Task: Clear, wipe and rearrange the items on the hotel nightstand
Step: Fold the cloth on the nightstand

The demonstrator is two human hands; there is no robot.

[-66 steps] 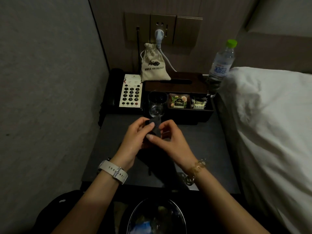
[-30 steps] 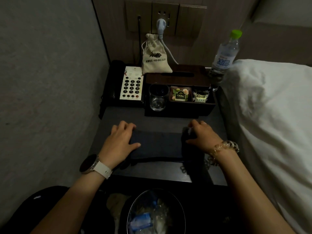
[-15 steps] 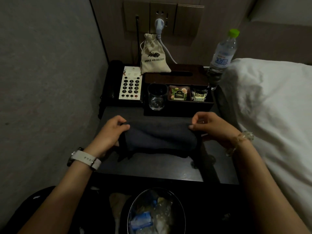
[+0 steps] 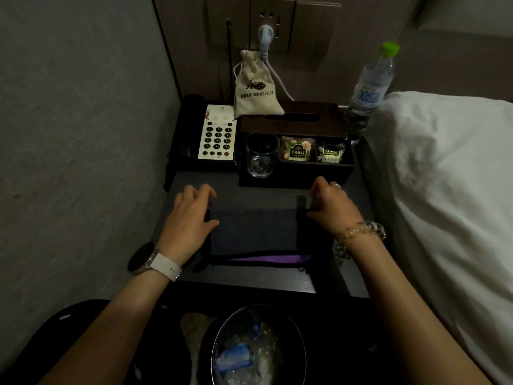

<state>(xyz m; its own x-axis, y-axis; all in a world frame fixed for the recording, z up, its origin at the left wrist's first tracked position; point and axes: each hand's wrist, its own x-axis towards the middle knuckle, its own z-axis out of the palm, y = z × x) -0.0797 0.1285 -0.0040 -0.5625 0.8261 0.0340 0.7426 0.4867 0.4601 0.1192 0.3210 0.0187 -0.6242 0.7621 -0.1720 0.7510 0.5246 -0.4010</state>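
Dark cloth (image 4: 254, 229) spread flat on tabletop (image 4: 194, 179) before tray (image 4: 294, 180); left edge gripped by left hand (image 4: 188, 220), right edge pinched by right hand (image 4: 331, 205), fingers curled.

A hotel bedroom: nightstand (image 4: 194, 276) with desk phone (image 4: 211, 134), tea sachets (image 4: 297, 153), beside a white-sheeted bed (image 4: 449, 173)

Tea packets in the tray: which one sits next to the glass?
The pink floral CHALI packet, in the compartment beside the glass. The dark CHALI packet sits farther right, toward the bottle.
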